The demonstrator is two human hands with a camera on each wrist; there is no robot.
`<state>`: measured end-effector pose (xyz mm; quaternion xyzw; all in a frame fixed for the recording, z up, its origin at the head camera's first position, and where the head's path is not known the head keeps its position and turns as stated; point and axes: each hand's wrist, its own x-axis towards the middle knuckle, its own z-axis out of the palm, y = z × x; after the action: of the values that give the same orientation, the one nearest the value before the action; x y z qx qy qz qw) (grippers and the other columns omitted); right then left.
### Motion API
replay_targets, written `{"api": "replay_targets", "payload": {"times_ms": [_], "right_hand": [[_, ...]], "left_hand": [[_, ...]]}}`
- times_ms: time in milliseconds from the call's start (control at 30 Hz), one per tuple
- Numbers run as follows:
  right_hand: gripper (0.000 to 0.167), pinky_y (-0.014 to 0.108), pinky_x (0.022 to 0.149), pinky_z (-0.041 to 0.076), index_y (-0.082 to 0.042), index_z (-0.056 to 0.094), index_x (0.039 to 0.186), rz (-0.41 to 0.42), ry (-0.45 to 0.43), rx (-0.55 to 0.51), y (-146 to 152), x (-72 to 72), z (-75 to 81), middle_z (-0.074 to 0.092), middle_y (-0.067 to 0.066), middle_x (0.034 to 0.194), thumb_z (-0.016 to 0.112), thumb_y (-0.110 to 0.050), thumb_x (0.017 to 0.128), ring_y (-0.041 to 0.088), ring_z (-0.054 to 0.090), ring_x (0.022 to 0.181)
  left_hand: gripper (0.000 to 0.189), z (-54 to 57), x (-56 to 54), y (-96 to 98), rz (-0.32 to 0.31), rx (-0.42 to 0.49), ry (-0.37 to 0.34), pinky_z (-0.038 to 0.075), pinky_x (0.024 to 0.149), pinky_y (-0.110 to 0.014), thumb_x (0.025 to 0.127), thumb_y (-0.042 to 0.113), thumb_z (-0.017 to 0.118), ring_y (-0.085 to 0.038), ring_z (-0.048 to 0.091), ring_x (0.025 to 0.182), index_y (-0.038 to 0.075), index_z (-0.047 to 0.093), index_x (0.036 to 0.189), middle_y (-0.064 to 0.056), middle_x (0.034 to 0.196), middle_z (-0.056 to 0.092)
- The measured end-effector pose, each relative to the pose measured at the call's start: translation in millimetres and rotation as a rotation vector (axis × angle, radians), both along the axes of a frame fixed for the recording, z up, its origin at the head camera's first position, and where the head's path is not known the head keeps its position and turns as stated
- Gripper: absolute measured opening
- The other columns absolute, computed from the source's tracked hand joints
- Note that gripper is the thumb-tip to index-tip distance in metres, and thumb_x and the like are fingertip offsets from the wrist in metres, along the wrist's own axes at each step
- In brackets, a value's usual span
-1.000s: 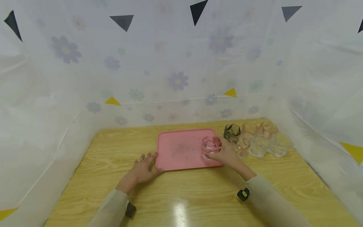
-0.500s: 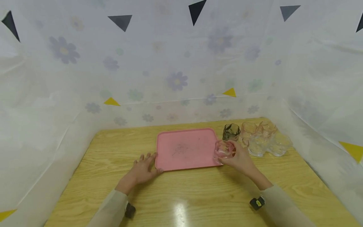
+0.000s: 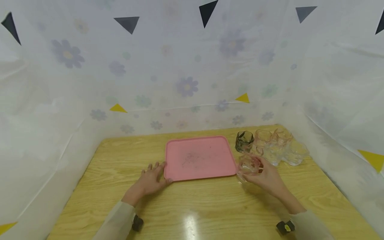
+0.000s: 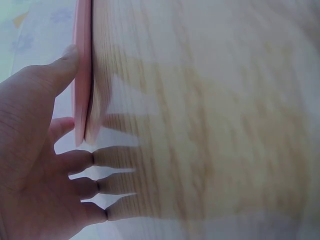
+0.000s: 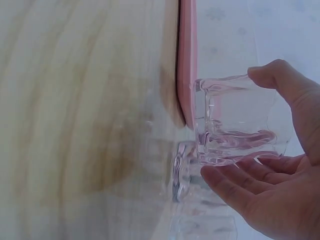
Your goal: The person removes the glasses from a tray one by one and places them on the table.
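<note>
A pink rectangular tray (image 3: 199, 158) lies on the wooden table, with dark marks on its surface. My left hand (image 3: 151, 180) rests at its front left corner, fingers spread. In the left wrist view the thumb of this hand (image 4: 35, 145) touches the tray's rim (image 4: 83, 75). Just off the tray's front right corner, my right hand (image 3: 267, 176) holds a clear glass cup (image 3: 248, 164). The right wrist view shows this cup (image 5: 240, 117) between thumb and fingers, raised above the tabletop.
Right of the tray stands a dark smoky glass cup (image 3: 244, 141). Beside it are pale pink cups (image 3: 264, 137) and clear cups (image 3: 295, 153), close together. White flower-print cloth (image 3: 187, 86) walls the table (image 3: 180, 203) at the back and sides.
My right hand has carried the glass cup from over the tray's right part to beyond its front right corner, rightward and toward me. The left hand has stayed at the tray.
</note>
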<state>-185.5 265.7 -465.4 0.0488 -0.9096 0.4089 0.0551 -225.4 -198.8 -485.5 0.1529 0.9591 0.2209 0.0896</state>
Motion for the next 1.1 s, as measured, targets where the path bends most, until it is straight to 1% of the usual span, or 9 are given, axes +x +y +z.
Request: {"api": "replay_targets", "payload": {"times_ms": [133, 333, 367, 400, 600, 633, 767, 967, 1100], "right_hand": [[0.092, 0.035, 0.078, 0.064, 0.0, 0.044, 0.154, -0.021, -0.004, 0.012, 11.0, 7.4, -1.8, 0.061, 0.028, 0.132, 0.09, -0.039, 0.084, 0.041, 0.072, 0.108], [0.098, 0.041, 0.084, 0.065, 0.004, 0.041, 0.156, -0.064, -0.025, 0.027, 23.9, 17.4, -3.0, 0.06, 0.031, 0.134, 0.09, -0.041, 0.084, 0.045, 0.07, 0.112], [0.098, 0.041, 0.084, 0.065, 0.004, 0.041, 0.156, -0.071, -0.031, 0.024, 25.6, 18.6, -2.8, 0.06, 0.031, 0.135, 0.09, -0.04, 0.084, 0.046, 0.07, 0.112], [0.097, 0.039, 0.083, 0.065, 0.003, 0.041, 0.155, -0.081, -0.032, 0.024, 27.4, 19.5, -3.2, 0.061, 0.031, 0.135, 0.091, -0.04, 0.083, 0.047, 0.07, 0.112], [0.093, 0.031, 0.081, 0.063, 0.004, 0.044, 0.153, -0.101, -0.042, 0.031, 40.1, 20.6, -3.0, 0.061, 0.027, 0.129, 0.09, -0.039, 0.084, 0.045, 0.071, 0.111], [0.092, 0.032, 0.082, 0.063, 0.004, 0.044, 0.152, -0.102, -0.046, 0.035, 42.6, 20.8, -2.7, 0.061, 0.026, 0.13, 0.09, -0.039, 0.085, 0.045, 0.07, 0.112], [0.095, 0.027, 0.08, 0.059, 0.004, 0.041, 0.154, -0.118, -0.065, 0.047, 53.6, 22.5, -3.4, 0.06, 0.03, 0.134, 0.088, -0.043, 0.086, 0.047, 0.069, 0.113], [0.099, 0.029, 0.072, 0.058, 0.005, 0.036, 0.157, -0.144, -0.087, 0.083, 69.3, 25.0, -3.3, 0.059, 0.036, 0.14, 0.086, -0.045, 0.088, 0.049, 0.069, 0.112], [0.1, 0.032, 0.07, 0.057, 0.005, 0.036, 0.157, -0.16, -0.088, 0.113, 77.7, 26.2, -3.1, 0.058, 0.037, 0.141, 0.085, -0.047, 0.088, 0.049, 0.069, 0.11]], "left_hand": [[0.087, 0.6, -0.5, -0.5, 0.001, 0.0, -0.005, 0.014, 0.12, -0.083, 0.101, 0.059, 0.061, -0.064, 0.019, 0.153, 0.011, 0.031, 0.167, -0.034, 0.167, 0.028], [0.087, -0.4, -1.0, -1.5, 0.001, 0.004, 0.0, 0.013, 0.119, -0.084, 0.101, 0.059, 0.061, -0.064, 0.019, 0.153, 0.011, 0.031, 0.167, -0.034, 0.167, 0.028], [0.087, -0.3, -1.0, -1.6, 0.002, 0.005, 0.001, 0.013, 0.119, -0.084, 0.101, 0.06, 0.061, -0.064, 0.019, 0.153, 0.011, 0.031, 0.167, -0.033, 0.167, 0.028], [0.087, -0.8, -1.3, -1.8, 0.002, 0.004, 0.001, 0.013, 0.119, -0.084, 0.101, 0.06, 0.061, -0.064, 0.019, 0.153, 0.011, 0.031, 0.167, -0.033, 0.167, 0.028], [0.088, -2.7, -2.4, -2.5, 0.006, 0.0, 0.005, 0.014, 0.119, -0.084, 0.101, 0.061, 0.061, -0.063, 0.019, 0.154, 0.011, 0.031, 0.167, -0.032, 0.168, 0.028], [0.088, -3.0, -2.4, -2.5, 0.006, -0.001, 0.005, 0.014, 0.119, -0.083, 0.101, 0.061, 0.061, -0.063, 0.019, 0.154, 0.012, 0.031, 0.167, -0.032, 0.168, 0.028], [0.088, -3.9, -2.3, -2.2, 0.004, 0.005, -0.001, 0.013, 0.12, -0.083, 0.101, 0.062, 0.06, -0.063, 0.019, 0.154, 0.012, 0.031, 0.167, -0.032, 0.168, 0.028], [0.087, -5.2, -2.5, -1.8, -0.002, 0.011, -0.006, 0.012, 0.119, -0.084, 0.101, 0.061, 0.06, -0.063, 0.018, 0.154, 0.012, 0.031, 0.167, -0.033, 0.167, 0.027], [0.087, -4.9, -3.5, -2.4, -0.002, 0.005, 0.001, 0.013, 0.119, -0.084, 0.101, 0.061, 0.06, -0.063, 0.019, 0.153, 0.012, 0.03, 0.167, -0.033, 0.167, 0.027]]}}
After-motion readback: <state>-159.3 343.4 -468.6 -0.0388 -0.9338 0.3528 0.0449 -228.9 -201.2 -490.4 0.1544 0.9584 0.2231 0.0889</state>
